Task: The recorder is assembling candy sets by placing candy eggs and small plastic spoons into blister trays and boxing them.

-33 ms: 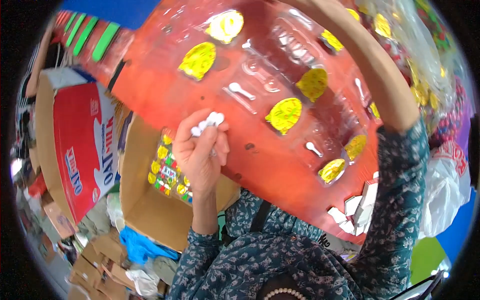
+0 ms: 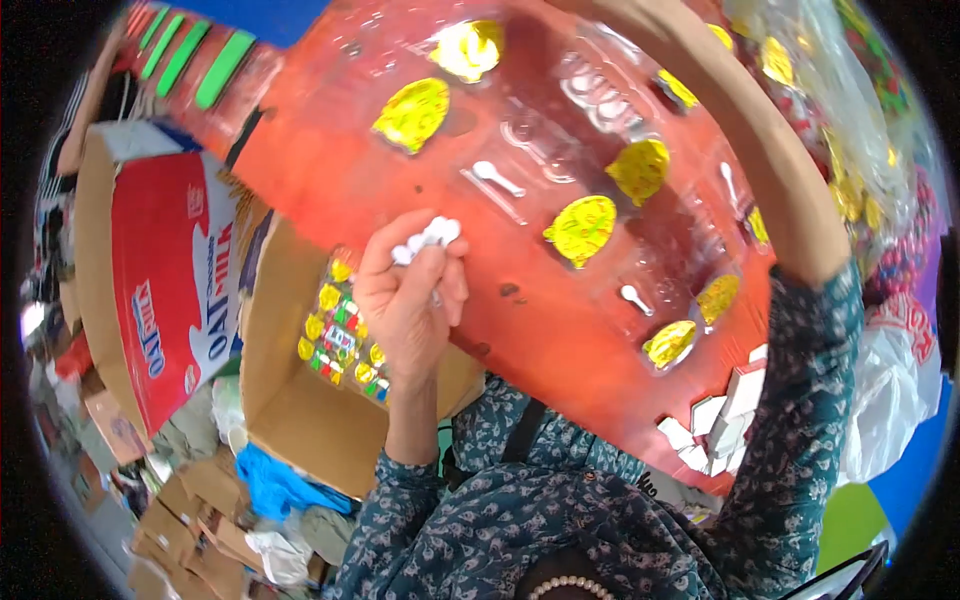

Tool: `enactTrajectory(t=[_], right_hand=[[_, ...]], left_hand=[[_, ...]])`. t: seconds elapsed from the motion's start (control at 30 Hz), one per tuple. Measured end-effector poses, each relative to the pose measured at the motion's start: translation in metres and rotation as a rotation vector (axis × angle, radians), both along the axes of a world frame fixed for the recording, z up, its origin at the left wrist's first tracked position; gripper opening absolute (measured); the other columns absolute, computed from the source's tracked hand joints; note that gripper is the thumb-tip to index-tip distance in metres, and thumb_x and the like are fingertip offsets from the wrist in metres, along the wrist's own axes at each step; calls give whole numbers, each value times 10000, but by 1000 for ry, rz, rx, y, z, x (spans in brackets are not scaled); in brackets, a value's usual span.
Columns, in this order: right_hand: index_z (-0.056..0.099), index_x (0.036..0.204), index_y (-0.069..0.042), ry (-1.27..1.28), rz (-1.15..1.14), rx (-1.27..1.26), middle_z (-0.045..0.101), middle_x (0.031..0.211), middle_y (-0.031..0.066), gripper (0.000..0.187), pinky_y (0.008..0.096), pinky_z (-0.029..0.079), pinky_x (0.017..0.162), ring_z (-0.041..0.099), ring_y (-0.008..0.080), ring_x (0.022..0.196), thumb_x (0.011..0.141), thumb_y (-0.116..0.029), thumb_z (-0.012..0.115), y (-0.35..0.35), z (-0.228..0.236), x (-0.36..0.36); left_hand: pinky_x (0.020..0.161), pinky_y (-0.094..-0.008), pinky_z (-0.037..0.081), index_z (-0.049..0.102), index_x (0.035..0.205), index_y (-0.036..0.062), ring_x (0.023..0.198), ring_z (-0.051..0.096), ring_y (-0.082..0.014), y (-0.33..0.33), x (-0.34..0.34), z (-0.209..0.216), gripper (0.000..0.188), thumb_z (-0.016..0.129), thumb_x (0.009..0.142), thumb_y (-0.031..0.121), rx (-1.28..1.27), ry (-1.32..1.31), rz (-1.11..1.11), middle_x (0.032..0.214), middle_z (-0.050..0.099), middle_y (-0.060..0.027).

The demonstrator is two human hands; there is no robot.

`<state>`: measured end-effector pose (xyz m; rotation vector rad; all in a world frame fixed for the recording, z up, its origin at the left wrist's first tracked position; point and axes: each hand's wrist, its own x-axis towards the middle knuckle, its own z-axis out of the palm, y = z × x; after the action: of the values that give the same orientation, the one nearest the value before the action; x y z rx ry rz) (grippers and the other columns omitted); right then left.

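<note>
My left hand [image 2: 415, 290] is closed over the near left edge of the red table [image 2: 330, 190], with a bunch of small white plastic spoons [image 2: 432, 238] in it; their rounded ends stick out past the fingers. On the table lie clear plastic trays [image 2: 540, 150] with moulded hollows. Several hold yellow foil-covered pieces [image 2: 583, 230], and some have a single white spoon [image 2: 498, 178] in a slot. My right forearm reaches across the upper right over the trays, and its hand is beyond the upper edge of the picture.
An open cardboard box [image 2: 310, 430] left of me holds packs of colourful sweets [image 2: 340, 335]. Beside it stands a red and white carton [image 2: 165, 290]. White pieces [image 2: 720, 420] are piled at the table's near right corner. Plastic bags [image 2: 885, 400] hang at the right; green strips [image 2: 225, 68] lie far left.
The whole view has shifted slightly, so the table and trays sit a little further right. My left hand keeps its grip on the spoons.
</note>
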<state>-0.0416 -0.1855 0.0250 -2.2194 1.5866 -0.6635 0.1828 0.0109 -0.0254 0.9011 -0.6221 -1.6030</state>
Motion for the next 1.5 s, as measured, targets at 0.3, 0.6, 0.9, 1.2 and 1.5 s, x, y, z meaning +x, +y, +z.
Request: enactTrajectory(t=[0.3, 0.6, 0.9, 1.2, 1.5], right_hand=[[640, 750, 32, -433, 326, 491, 601, 668, 198, 167, 372, 481, 605, 625, 317, 673, 758, -135, 647, 120, 9, 59], [513, 693, 38, -376, 180, 291, 540, 636, 201, 139, 430, 397, 525, 544, 389, 618, 756, -50, 601, 137, 14, 68], [499, 761, 2, -45, 341, 118, 522, 668, 193, 200, 442, 409, 557, 538, 394, 692, 762, -127, 652, 103, 34, 78], [579, 948, 31, -177, 185, 347, 575, 899, 234, 168, 424, 439, 765, 549, 387, 899, 787, -13, 564, 108, 32, 83], [466, 917, -19, -79, 462, -293, 514, 866, 164, 148, 439, 407, 736, 499, 355, 831, 772, -48, 467, 29, 0, 112]], left_hand=[[382, -186, 412, 526, 1101, -33, 527, 555, -130, -5, 2, -3, 234, 523, 867, -25, -47, 76, 5, 856, 630, -179], [375, -186, 409, 539, 1061, -26, 526, 561, -133, 1, -2, -6, 180, 513, 895, 37, 8, 84, 33, 818, 623, -149], [392, -181, 407, 551, 1067, -4, 540, 560, -119, 2, -3, -9, 201, 557, 900, 108, -45, 142, 57, 829, 622, -130], [393, -182, 398, 539, 1080, 5, 544, 556, -114, -3, -3, -6, 202, 551, 905, 103, -42, 161, 104, 831, 620, -132], [381, -174, 372, 543, 1070, 13, 514, 527, -102, 1, -6, -8, 198, 568, 891, 95, -29, 147, 99, 819, 622, -135]])
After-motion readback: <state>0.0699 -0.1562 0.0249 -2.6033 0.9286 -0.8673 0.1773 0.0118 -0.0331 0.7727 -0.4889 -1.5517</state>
